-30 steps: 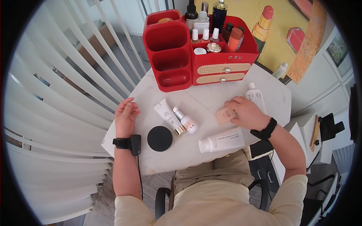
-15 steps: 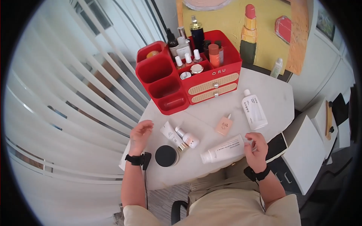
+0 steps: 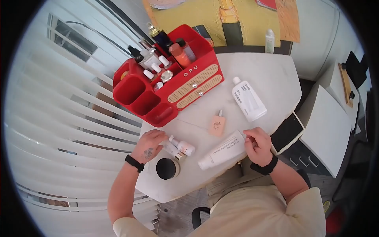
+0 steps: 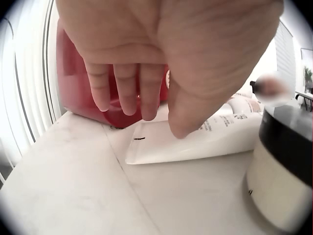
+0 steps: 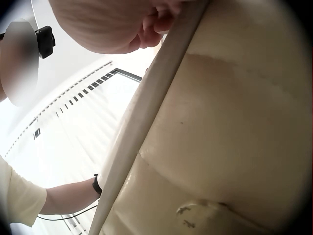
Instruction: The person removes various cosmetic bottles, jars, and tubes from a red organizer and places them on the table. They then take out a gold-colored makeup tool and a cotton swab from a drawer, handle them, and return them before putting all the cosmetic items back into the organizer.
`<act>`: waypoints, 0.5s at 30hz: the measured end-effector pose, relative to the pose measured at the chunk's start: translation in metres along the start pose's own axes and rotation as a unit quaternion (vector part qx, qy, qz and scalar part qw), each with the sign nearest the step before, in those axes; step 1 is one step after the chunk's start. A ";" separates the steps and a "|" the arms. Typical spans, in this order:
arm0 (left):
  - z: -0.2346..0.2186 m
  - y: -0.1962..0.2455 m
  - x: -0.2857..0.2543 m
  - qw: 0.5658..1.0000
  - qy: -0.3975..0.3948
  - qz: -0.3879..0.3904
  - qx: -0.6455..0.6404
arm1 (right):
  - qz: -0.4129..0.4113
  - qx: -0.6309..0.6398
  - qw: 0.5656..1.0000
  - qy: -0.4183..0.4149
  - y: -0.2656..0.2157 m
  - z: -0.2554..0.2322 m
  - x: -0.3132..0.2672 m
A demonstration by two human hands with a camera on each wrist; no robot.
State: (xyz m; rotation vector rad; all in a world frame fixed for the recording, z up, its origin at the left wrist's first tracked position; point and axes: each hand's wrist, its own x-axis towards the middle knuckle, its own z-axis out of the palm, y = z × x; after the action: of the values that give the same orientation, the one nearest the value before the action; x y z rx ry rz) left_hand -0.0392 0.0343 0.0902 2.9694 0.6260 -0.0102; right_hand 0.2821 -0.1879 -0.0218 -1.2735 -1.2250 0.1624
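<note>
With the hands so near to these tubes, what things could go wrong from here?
The large tube lies close to the front edge of the table, beside the right hand; a careless bump might roll it off.

The left hand is near the slim tube; reaching for it could push the small bottle next to it.

Lettering [image 3: 216,125] on pink bottle [image 3: 218,129] illegible

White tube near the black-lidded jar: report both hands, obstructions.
Left hand open over white tube, contact unclear. Right hand loosely curled, apparently empty, beside larger tube. Small bottle and jar close to white tube.
</note>
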 end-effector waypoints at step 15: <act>0.004 0.003 0.002 0.996 -0.067 -0.016 0.049 | 0.000 0.010 1.000 -0.003 0.000 -0.005 0.004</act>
State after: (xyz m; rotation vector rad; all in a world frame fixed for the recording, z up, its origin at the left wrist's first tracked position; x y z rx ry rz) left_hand -0.0360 0.0316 0.0861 3.0190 0.6737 -0.2468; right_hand 0.2874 -0.1881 -0.0181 -1.2570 -1.2271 0.1777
